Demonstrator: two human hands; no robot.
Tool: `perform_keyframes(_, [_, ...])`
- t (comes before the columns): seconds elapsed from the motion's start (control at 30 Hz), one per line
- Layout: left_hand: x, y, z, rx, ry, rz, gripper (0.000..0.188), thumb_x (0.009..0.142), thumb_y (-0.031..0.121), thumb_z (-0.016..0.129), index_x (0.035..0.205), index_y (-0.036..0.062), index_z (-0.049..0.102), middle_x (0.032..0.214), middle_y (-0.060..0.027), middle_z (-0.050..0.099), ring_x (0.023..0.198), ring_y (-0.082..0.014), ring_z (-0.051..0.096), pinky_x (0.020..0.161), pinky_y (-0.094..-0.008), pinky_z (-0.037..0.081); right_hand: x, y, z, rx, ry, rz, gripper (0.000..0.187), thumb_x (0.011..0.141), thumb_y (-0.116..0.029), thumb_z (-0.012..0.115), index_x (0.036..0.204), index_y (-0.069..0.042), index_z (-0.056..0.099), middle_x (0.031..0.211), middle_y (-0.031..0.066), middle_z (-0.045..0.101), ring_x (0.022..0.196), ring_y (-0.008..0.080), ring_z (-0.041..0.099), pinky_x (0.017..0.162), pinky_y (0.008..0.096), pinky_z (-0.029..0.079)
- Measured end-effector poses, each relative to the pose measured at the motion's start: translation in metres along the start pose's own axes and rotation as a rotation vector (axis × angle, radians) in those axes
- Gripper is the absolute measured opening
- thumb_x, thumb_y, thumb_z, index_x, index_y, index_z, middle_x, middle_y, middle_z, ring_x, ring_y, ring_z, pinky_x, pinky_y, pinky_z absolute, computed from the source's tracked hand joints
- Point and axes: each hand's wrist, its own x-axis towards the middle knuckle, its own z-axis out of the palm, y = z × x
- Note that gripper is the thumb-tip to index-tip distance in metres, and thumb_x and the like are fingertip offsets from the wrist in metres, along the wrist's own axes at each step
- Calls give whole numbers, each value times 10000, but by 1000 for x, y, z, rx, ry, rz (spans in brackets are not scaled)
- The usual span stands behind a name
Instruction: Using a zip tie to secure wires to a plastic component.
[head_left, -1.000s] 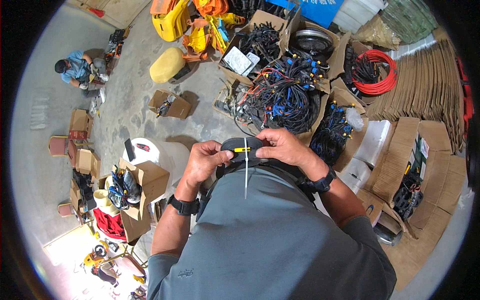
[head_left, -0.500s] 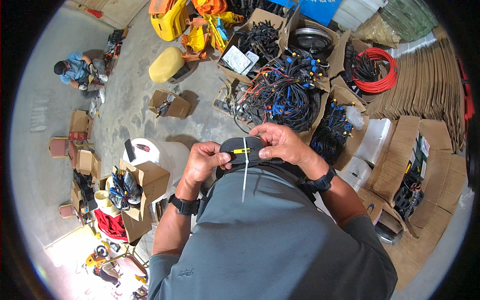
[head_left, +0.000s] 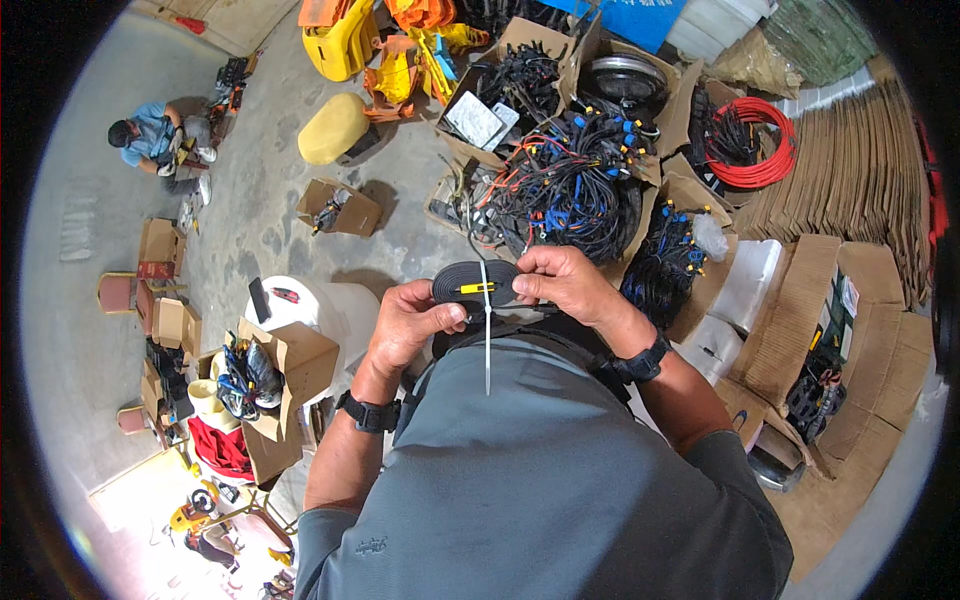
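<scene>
In front of my waist I hold an oval black coil (head_left: 452, 277), wound in flat rings; whether it is cable or strap I cannot tell. A yellow piece (head_left: 473, 289) lies across its middle. Around the coil runs a white cable tie (head_left: 487, 335), its long tail hanging down over my shirt. My left hand (head_left: 410, 322) grips the coil's left end, with the thumb at the lower edge. At the opposite end, my right hand (head_left: 570, 288) pinches the edge between thumb and fingers. A thin black length shows below the coil, between the hands.
Ahead, a cardboard box (head_left: 655, 110) overflows with black wiring (head_left: 570, 190). To the right are a red hose coil (head_left: 757, 142), stacked cardboard (head_left: 840, 185) and an open carton (head_left: 830, 340). A white drum (head_left: 330, 315) stands at left. Another person (head_left: 155, 140) sits at far left.
The coil has tilted and shifted slightly left. My right fingers have drawn back from its top face to its right edge. The tie's tail hangs straighter.
</scene>
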Motion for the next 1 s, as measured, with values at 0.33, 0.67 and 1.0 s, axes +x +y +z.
perform_keyframes(0.33, [-3, 3, -4, 26, -20, -105, 131, 783, 68, 748, 859, -12, 677, 745, -41, 664, 630, -98, 600, 593, -235, 499, 5, -3, 4, -40, -90, 70, 168, 893, -161, 644, 862, -1, 602, 744, 5, 604, 654, 74, 548, 620, 234, 462])
perform_keyframes(0.67, [-12, 13, 0, -20, -59, -85, 112, 785, 57, 745, 870, 5, 693, 701, -22, 656, 580, -79, 588, 533, -213, 478, 3, -10, 4, 67, -209, 106, 172, 897, -164, 630, 832, -16, 572, 708, 8, 585, 644, 77, 541, 620, 231, 460])
perform_keyframes(1.0, [-12, 9, 0, -64, 28, -22, 137, 798, 99, 743, 899, 17, 701, 736, -22, 662, 606, -76, 588, 577, -214, 499, 15, -8, 12, -105, -138, 7, 185, 897, -167, 638, 801, -30, 556, 696, -22, 553, 635, 55, 501, 581, 227, 421])
